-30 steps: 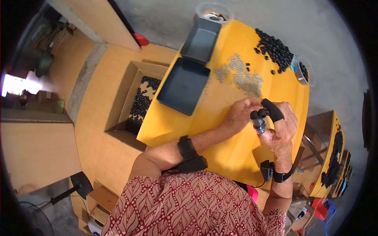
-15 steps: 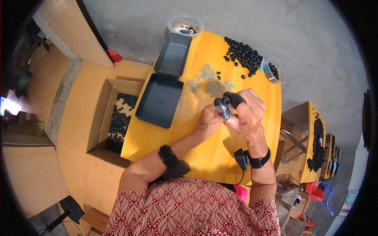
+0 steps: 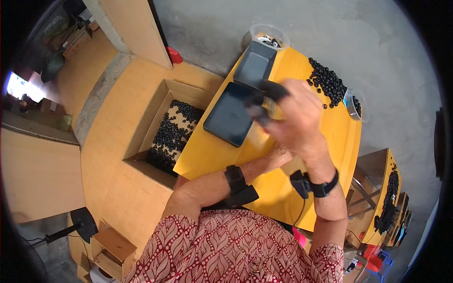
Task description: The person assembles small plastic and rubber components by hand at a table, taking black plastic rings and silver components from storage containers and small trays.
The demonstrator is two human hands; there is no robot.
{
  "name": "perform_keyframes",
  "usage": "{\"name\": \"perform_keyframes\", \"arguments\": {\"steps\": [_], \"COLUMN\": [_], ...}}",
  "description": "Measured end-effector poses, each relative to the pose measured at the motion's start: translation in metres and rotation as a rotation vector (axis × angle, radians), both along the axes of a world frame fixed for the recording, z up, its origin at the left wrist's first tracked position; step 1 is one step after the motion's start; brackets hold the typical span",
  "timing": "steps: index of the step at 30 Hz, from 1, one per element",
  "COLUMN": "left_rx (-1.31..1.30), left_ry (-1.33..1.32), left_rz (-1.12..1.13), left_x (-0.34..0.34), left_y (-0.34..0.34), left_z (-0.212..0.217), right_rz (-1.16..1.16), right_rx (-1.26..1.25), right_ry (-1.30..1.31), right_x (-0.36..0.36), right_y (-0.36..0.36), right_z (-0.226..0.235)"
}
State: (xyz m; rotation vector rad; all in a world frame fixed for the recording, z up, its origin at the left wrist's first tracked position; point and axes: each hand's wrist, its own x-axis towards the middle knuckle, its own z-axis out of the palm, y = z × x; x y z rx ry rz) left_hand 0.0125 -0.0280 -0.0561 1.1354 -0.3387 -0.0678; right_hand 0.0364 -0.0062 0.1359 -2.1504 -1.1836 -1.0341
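Observation:
My right hand (image 3: 299, 115), smeared by motion, is raised over the yellow table (image 3: 295, 198) with its fingers curled. Black coverings show at its fingers. A dark, partly red item is at its fingertips, too blurred to name. Behind and below it, my left hand (image 3: 281, 153) is mostly hidden, its fingers out of sight. Left of the hands lies a shallow black tray (image 3: 230, 115); a dark grey tray (image 3: 255, 61) adjoins its far end. Small silver metal pieces (image 3: 270, 104) show slightly beyond the right hand. Small black round parts (image 3: 328, 84) are heaped at the far right.
Clear plastic tubs (image 3: 270, 34) stand at the table's back edge and right corner. On the left, a cardboard box (image 3: 141, 132) holds many black parts. Another table (image 3: 377, 207) with black pieces is at right. A black fan-like object (image 3: 85, 226) stands lower left.
The view has swung, so the table sits further right. My right hand has moved left across the table toward the black tray, now covering much of the silver pieces and my left hand.

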Motion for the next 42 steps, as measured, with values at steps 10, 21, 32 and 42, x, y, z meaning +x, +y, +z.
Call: {"name": "perform_keyframes", "arguments": {"steps": [10, 21, 32, 42], "left_rx": [-0.016, -0.030, 0.131, 0.073], "left_ry": [0.191, 0.251, 0.308, 0.363], "left_rz": [-0.341, -0.319, -0.250, -0.268], "left_x": [0.002, -0.002, -0.004, -0.005], "left_y": [0.019, 0.018, 0.025, 0.030], "left_z": [0.036, 0.033, 0.047, 0.052], "right_rz": [0.009, -0.537, -0.765, -0.646], "right_rx": [-0.426, -0.103, -0.158, -0.202], "right_ry": [0.172, 0.418, 0.677, 0.666], "right_x": [0.030, 0.045, 0.063, 0.042], "right_y": [0.076, -0.157, -0.227, -0.215], "right_z": [-0.049, -0.026, -0.084, -0.096]}}
